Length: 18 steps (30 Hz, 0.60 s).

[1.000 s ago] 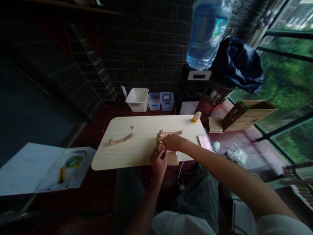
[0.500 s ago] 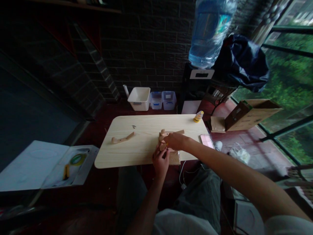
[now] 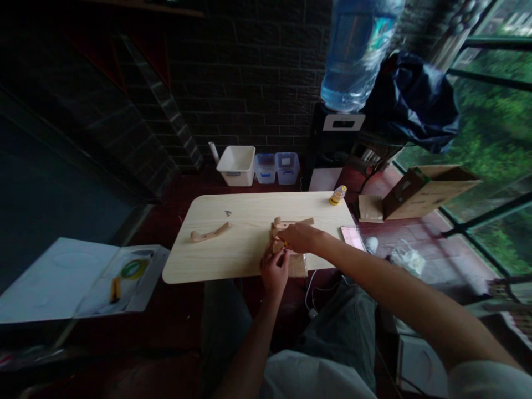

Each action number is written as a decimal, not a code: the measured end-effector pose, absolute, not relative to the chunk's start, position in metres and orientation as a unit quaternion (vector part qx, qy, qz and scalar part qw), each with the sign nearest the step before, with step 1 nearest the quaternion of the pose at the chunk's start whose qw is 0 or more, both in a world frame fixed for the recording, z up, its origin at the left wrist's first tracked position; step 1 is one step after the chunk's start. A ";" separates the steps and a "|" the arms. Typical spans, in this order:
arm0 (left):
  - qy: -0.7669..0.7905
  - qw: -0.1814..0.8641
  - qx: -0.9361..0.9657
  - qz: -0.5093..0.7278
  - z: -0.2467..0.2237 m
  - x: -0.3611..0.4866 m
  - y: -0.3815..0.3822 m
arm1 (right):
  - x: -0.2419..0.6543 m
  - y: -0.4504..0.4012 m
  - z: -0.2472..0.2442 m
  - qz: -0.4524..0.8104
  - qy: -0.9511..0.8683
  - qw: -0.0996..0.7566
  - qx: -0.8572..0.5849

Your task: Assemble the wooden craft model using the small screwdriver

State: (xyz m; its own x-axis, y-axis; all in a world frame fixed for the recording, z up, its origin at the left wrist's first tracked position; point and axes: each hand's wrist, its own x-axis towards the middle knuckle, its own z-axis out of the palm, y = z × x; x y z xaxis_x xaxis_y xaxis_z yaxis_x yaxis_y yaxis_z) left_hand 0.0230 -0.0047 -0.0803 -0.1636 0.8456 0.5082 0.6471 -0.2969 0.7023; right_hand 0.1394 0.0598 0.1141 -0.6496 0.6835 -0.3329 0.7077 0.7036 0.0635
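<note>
At the front edge of the pale wooden table (image 3: 249,252), both hands meet over a small group of wooden pieces. My left hand (image 3: 275,272) grips a light wooden piece (image 3: 277,247) from the near side, thumb and fingers closed in. My right hand (image 3: 300,238) comes over from the right with its fingers curled down onto the same spot. A speck of yellow shows at its fingertips, too small to name. Just behind lies a curved wooden part (image 3: 285,223). Beneath the hands is a brown block (image 3: 297,266) at the table edge. The fingers hide the contact point.
Another curved wooden part (image 3: 210,233) lies on the table's left, near a small dark metal piece (image 3: 228,213). A yellow-capped clear bottle (image 3: 338,195) and a pink phone-like slab (image 3: 352,237) are on the right. An open white case (image 3: 124,277) stands left of the table.
The view has shifted very slightly. Both hands stay on the wooden pieces, with hardly any visible movement.
</note>
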 end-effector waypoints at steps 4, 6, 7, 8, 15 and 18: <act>0.585 0.098 0.640 0.488 -0.078 0.024 -0.006 | 0.140 0.060 0.111 -0.031 0.916 0.156 0.369; 0.584 0.099 0.643 0.486 -0.076 0.024 -0.007 | 0.141 0.061 0.110 -0.032 0.917 0.151 0.369; 0.584 0.098 0.644 0.484 -0.075 0.024 -0.007 | 0.141 0.061 0.109 -0.035 0.917 0.149 0.369; 0.585 0.096 0.646 0.482 -0.075 0.024 -0.007 | 0.141 0.061 0.109 -0.039 0.917 0.147 0.368; 0.598 0.088 0.644 0.469 -0.076 0.022 -0.006 | 0.143 0.061 0.109 -0.044 0.907 0.150 0.391; 0.593 0.102 0.639 0.479 -0.080 0.023 -0.006 | 0.143 0.057 0.112 -0.043 0.905 0.146 0.397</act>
